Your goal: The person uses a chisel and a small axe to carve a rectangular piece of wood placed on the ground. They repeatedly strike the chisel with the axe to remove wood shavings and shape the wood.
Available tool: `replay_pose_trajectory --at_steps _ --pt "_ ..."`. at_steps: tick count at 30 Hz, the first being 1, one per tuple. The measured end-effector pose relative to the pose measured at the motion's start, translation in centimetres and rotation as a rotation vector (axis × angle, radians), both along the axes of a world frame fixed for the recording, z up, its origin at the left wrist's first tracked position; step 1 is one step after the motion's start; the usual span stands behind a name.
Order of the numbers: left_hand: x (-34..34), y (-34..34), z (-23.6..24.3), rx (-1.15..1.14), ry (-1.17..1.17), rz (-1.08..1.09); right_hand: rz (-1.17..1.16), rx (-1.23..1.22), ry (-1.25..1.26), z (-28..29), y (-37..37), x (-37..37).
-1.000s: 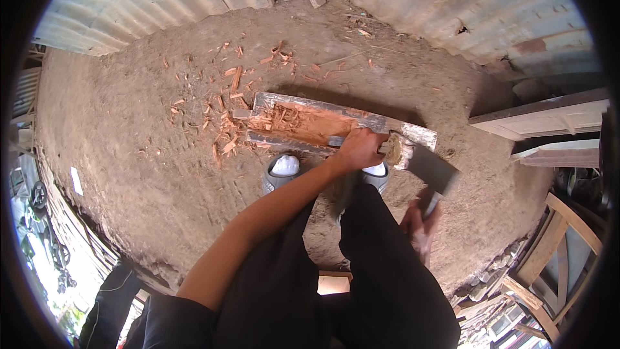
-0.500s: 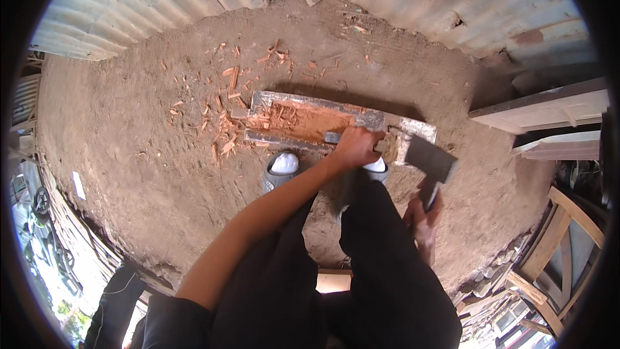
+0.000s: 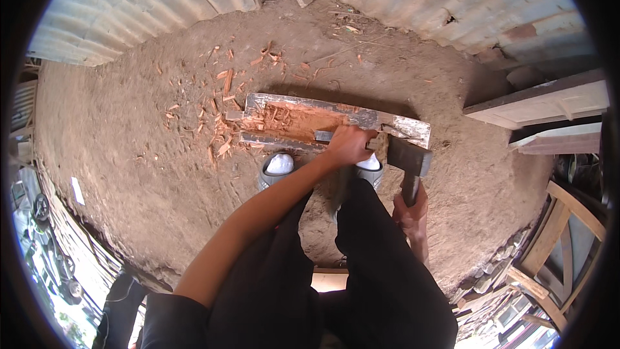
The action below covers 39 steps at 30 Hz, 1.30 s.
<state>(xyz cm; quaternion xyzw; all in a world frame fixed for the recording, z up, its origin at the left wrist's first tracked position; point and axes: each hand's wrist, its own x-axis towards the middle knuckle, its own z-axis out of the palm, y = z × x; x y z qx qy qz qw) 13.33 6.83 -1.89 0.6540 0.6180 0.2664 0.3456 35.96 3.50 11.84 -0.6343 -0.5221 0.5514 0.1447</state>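
Observation:
My left hand [image 3: 351, 145] is closed around a chisel, and its flat metal blade [image 3: 322, 136] points left over the wood. Under it lies a weathered, painted wooden board [image 3: 402, 123] with a long reddish hollow [image 3: 310, 121] cut into it and loose shavings at the hollow's left end. My right hand [image 3: 411, 210] grips a hatchet [image 3: 405, 157] by its handle. The broad dark hatchet head is just right of my left hand, close to the chisel's handle end. Most of the chisel handle is hidden by my fingers, so contact between the two tools cannot be made out.
Reddish wood chips [image 3: 223, 139] are scattered on the dirt floor left of and beyond the board. My shoes [image 3: 279, 167] are at its near edge. Corrugated metal sheets [image 3: 142, 10] line the far side. A panelled wooden piece [image 3: 549, 106] and a wooden frame [image 3: 555, 239] stand at right.
The hatchet in my right hand has swung left, its head now nearer my left hand. My left hand keeps its hold on the chisel; the whole view has shifted slightly.

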Motion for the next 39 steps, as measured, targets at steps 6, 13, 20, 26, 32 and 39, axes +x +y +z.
replay_pose_trajectory --at_steps 6,13,20,26,32,39 --pt "-0.2 -0.3 -0.4 0.025 0.005 -0.009 -0.29 0.026 0.294 -0.9 0.1 -0.2" --pt "-1.0 -1.1 -1.3 0.049 0.095 -0.009 0.028 -0.093 0.098 -0.1 1.9 0.3" --pt "-1.0 -0.9 -1.4 0.099 0.034 0.032 -0.283 0.431 0.387 -3.0 1.6 1.1" --pt "-1.4 -1.3 -1.5 0.096 0.015 0.058 -0.311 -0.129 0.848 -1.0 1.3 1.7" --pt "-1.9 -1.3 -1.5 0.042 0.052 0.07 -0.301 0.315 0.26 -1.7 1.2 -0.7" --pt "-1.5 -0.7 -1.1 0.07 0.031 0.108 0.213 0.26 0.165 -3.5 1.0 -2.3"
